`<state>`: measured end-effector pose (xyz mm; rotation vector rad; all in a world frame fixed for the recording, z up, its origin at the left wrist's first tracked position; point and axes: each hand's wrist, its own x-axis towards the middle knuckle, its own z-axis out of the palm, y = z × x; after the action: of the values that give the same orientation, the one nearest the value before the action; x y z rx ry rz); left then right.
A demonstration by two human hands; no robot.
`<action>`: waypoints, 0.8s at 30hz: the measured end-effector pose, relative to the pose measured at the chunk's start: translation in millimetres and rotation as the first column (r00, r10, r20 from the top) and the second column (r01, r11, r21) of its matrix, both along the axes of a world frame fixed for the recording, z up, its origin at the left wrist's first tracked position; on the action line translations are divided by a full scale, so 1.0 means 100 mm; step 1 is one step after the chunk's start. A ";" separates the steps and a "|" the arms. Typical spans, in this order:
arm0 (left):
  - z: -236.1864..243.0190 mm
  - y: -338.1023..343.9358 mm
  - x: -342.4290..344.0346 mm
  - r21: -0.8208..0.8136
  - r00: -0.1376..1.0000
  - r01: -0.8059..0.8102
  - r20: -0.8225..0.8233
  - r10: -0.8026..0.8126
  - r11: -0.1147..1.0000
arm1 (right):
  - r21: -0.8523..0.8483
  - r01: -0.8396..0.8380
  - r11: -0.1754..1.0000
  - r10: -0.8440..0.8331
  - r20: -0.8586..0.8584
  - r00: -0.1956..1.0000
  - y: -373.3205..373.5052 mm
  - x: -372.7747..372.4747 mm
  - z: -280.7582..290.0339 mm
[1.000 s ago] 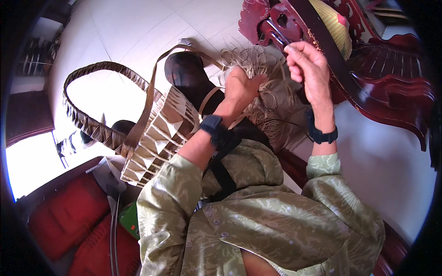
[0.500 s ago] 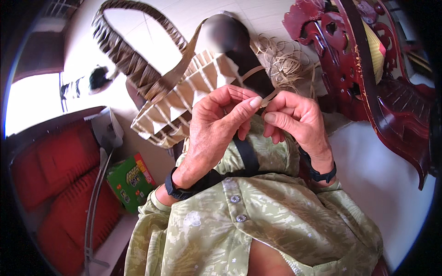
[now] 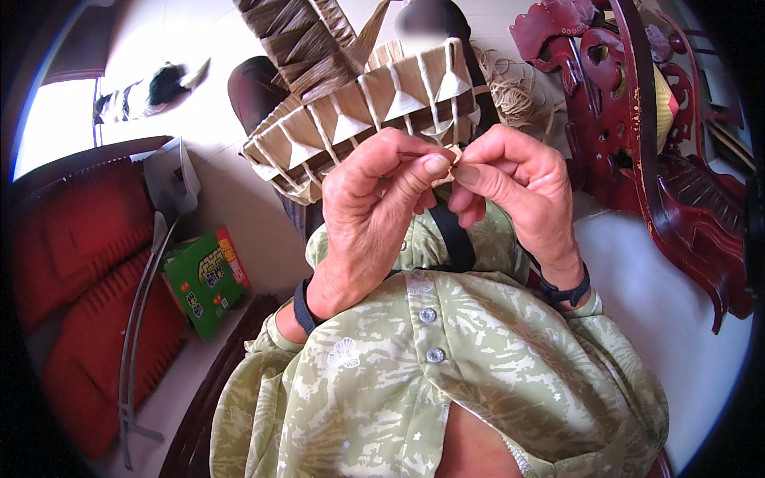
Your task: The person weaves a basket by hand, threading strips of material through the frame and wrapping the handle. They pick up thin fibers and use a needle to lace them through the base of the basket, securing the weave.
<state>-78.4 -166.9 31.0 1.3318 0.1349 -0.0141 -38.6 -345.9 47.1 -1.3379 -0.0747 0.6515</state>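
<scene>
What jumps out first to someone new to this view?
Probably the left hand and right hand, fingertips together mid-picture, pinching a thin tan strip. Just beyond them, the ribbed tan basket with its broad brown handle fills the top centre. Then colour: carved dark-red wooden furniture at right, a bright green box by red cushions at left.

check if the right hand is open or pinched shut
Pinched shut: the right hand has thumb and bent forefinger together at a tan strip, close beside the left hand, also pinching.
</scene>
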 end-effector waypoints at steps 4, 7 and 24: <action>0.02 0.10 -0.09 0.028 0.997 -0.053 0.058 0.051 0.998 | 0.012 0.083 0.996 -0.084 0.100 0.991 0.14 -0.03 0.00; 0.02 0.14 -0.10 0.052 0.988 -0.117 0.105 0.112 0.992 | -0.066 0.089 0.994 -0.073 0.224 0.972 0.23 -0.02 0.02; -0.05 0.19 -0.06 -0.164 0.981 -0.150 0.095 0.167 0.975 | 0.107 0.092 0.990 -0.094 0.014 0.996 0.40 0.04 0.00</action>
<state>-84.7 -147.9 26.1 1.1593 0.1454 0.1798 -35.0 -305.8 47.0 -1.2371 -0.0610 0.5491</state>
